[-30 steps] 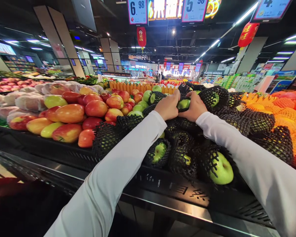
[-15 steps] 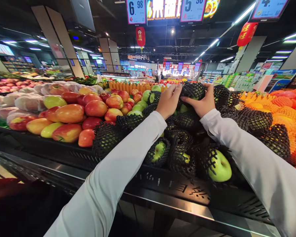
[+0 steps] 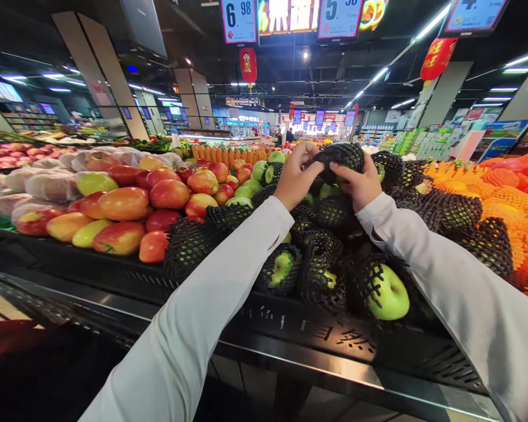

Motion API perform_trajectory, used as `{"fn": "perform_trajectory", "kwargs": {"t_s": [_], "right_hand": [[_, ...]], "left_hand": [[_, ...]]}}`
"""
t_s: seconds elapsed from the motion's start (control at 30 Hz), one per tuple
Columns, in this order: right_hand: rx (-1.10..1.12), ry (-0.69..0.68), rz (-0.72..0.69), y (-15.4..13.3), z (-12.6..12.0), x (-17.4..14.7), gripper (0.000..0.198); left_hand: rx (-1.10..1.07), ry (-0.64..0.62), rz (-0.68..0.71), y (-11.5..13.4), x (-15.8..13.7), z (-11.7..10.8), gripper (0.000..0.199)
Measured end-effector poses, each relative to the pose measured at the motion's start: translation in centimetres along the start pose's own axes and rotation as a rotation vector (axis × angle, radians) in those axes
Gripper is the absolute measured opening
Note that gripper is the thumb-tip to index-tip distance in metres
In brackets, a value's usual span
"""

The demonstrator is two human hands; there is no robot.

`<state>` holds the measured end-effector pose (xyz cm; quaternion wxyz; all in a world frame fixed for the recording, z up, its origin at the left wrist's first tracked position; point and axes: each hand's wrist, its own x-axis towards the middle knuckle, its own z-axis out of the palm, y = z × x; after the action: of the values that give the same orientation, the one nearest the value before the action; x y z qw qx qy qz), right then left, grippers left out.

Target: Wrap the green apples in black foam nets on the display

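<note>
Black-netted fruit [image 3: 347, 155]: skin mostly hidden by mesh; fingers behind it out of sight. Left hand [image 3: 295, 177] and right hand [image 3: 363, 183] half-curled, apparently gripping it between them, above piled netted green apples [image 3: 281, 268].

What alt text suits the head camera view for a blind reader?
A left hand and right hand hold a black-netted fruit above netted green apples; reddish apples lie at picture left, orange-netted fruit at picture right.
</note>
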<state>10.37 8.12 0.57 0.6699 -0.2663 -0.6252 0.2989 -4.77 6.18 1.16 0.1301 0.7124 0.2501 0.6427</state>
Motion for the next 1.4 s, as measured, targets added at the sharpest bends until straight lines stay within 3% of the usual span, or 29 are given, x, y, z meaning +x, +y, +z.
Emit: {"fn": "perform_trajectory", "kwargs": {"t_s": [0.17,0.3,0.47,0.6,0.73,0.8,0.9,1.07,1.2,1.27,1.33,1.4], "right_hand": [[0.231,0.067,0.097,-1.4,0.3,-0.3,0.052],[0.315,0.057,0.154,-2.2,0.5,-0.7,0.057],[0.237,0.025,0.198,-2.3,0.5,-0.8,0.067],[0.086,0.064,0.207,-1.4,-0.1,-0.4,0.071],[-0.124,-0.064,-0.023,-0.4,-0.4,-0.5,0.075],[-0.19,-0.119,-0.118,-0.1,-0.3,-0.8,0.078],[-0.287,-0.142,-0.178,-0.6,-0.2,-1.4,0.082],[-0.57,-0.022,-0.384,-4.0,-0.3,-3.2,0.072],[-0.891,0.145,-0.532,-5.9,-1.4,-3.5,0.055],[-1.073,0.239,-0.498,-5.5,-2.4,-2.8,0.053],[-1.213,0.287,-0.372,-4.4,-3.3,-1.9,0.053],[-1.301,0.223,-0.199,-2.9,-4.0,-1.3,0.058]], "left_hand": [[0.182,-0.133,0.065,0.1,-0.4,0.0,0.022],[0.348,-0.15,0.083,-0.3,-0.7,0.0,0.024],[0.519,-0.159,0.099,-0.3,-0.8,-0.7,0.023],[0.576,-0.159,0.273,0.7,-0.8,-1.2,0.062],[0.559,-0.355,0.397,1.4,-1.2,-1.1,0.079],[0.529,-0.386,0.378,1.3,-1.3,-0.9,0.075],[0.533,-0.291,0.283,0.9,-1.4,-0.8,0.068],[0.676,-0.142,0.091,0.6,-1.4,-0.7,0.074],[0.859,-0.285,-0.067,1.0,-1.8,-0.2,0.082],[0.939,-0.406,-0.11,1.2,-1.9,-0.1,0.081],[1.008,-0.499,-0.129,1.3,-1.8,-0.1,0.079],[1.052,-0.544,-0.129,1.3,-1.8,-0.3,0.077]]}}
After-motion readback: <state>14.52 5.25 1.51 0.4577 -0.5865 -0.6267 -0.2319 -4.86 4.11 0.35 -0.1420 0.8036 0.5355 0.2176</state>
